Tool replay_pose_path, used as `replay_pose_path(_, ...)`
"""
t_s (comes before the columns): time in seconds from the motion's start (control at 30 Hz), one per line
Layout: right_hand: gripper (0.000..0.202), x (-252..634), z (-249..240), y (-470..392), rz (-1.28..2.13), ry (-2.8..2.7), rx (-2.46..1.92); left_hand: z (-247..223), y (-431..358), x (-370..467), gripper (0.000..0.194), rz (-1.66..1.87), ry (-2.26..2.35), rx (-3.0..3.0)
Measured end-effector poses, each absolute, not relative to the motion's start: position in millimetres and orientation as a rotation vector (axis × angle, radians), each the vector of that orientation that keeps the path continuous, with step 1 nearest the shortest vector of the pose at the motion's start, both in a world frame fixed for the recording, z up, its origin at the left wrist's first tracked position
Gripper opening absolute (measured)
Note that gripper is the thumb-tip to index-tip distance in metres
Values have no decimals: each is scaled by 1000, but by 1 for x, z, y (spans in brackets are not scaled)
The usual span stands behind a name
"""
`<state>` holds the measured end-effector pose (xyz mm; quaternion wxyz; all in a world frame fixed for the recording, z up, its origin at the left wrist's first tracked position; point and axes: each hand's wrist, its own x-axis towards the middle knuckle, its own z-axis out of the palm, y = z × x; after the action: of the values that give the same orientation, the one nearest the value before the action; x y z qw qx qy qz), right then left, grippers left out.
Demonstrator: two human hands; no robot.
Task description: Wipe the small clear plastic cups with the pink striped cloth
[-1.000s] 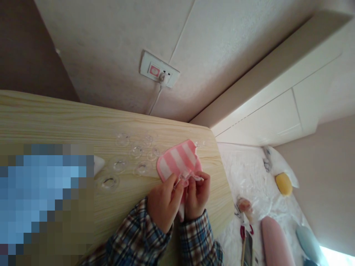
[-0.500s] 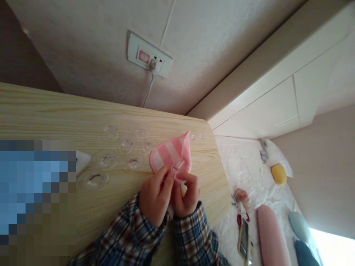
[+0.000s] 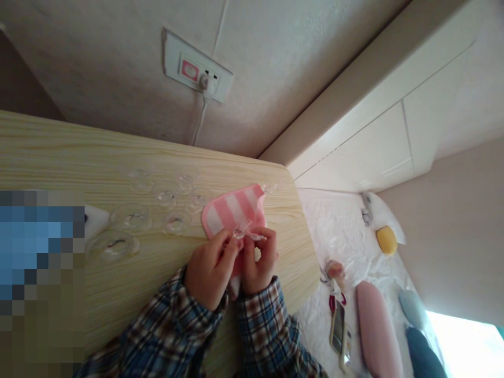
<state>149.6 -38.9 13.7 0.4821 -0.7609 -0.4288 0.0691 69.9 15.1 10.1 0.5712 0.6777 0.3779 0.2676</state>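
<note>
A pink-and-white striped cloth (image 3: 232,210) lies on the wooden table under and in front of both hands. My left hand (image 3: 212,268) pinches a small clear plastic piece (image 3: 238,232) between thumb and index finger, above the cloth's lower part. Close beside it, my right hand (image 3: 259,260) has its fingers curled together, gripping a bunched bit of the cloth near the same clear piece. Several clear round plastic pieces, such as a large ring-shaped one (image 3: 130,217), lie left of the cloth.
Small clear pieces (image 3: 271,187) lie beyond the cloth near the table's (image 3: 291,252) far right corner. A wall socket (image 3: 197,65) holds a plugged cable. On the bed at right are a phone (image 3: 337,328), a pink cushion (image 3: 378,328) and a yellow item (image 3: 386,240).
The view has shifted, so hands and table appear further left. The cloth's top corner has folded lower, and the clear piece between my fingers shows more plainly.
</note>
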Motion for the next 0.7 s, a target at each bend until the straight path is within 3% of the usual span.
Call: replay_pose_path(0.7, 11, 154, 6, -40, 116, -1181, -1813, 9, 16, 67, 23, 661, 933, 1644)
